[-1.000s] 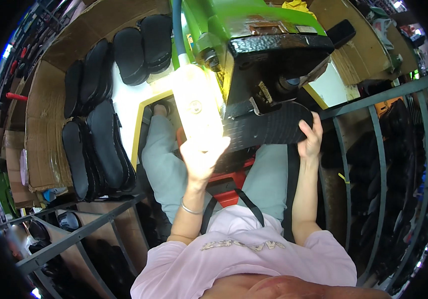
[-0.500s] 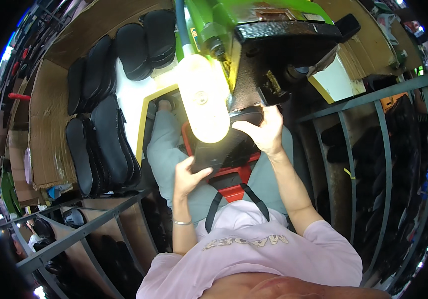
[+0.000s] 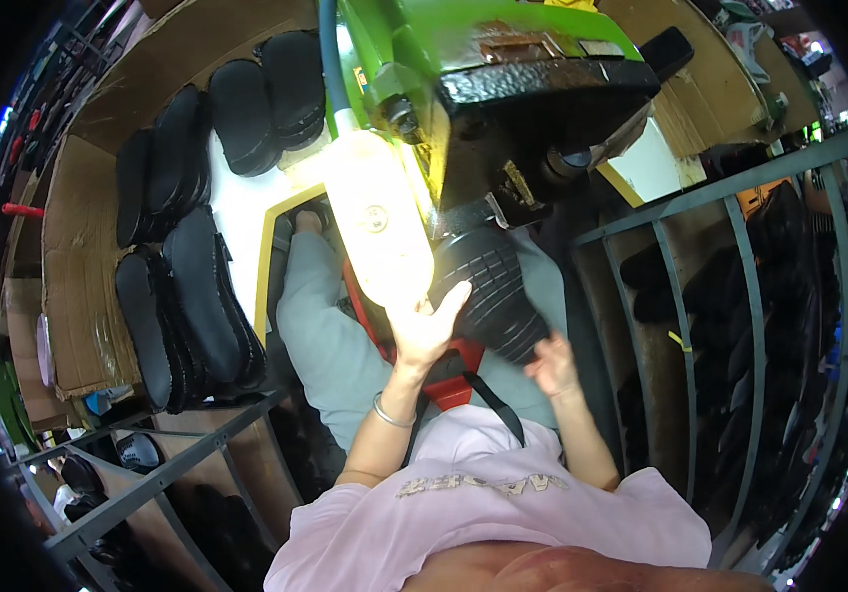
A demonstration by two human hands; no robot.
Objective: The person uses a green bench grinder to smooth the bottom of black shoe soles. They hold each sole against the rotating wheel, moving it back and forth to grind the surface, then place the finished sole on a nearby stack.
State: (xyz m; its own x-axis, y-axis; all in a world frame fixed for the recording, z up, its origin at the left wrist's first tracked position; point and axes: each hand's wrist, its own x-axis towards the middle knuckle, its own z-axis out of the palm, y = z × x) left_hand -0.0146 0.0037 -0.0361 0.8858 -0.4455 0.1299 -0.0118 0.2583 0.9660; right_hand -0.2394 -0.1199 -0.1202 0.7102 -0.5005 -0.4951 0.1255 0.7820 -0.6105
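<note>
A black shoe sole [image 3: 493, 286] with a grooved tread is tilted over my lap, its far end close under the dark head of a green machine [image 3: 533, 109]. At the sole's left edge, my left hand [image 3: 422, 331] grips it with the thumb raised along the side; lamp glare hides part of the fingers. By the near right end of the sole is my right hand [image 3: 554, 367], its fingers bent and smeared by motion. Whether they touch or hold the sole is unclear. A glowing lamp [image 3: 377, 217] hangs just beyond my left hand.
Several black soles [image 3: 209, 286] stand in stacks on the white tabletop at the left, walled by cardboard [image 3: 93, 266]. Metal racks flank me: a left rack [image 3: 177, 469] and a right rack [image 3: 750, 286] holding dark pieces. Under my lap is a red stool [image 3: 449, 390].
The sole has swung round so its grooved tread now shows. My left hand has moved up and right, beside the lamp. My right hand has dropped from the machine toward the sole's near end.
</note>
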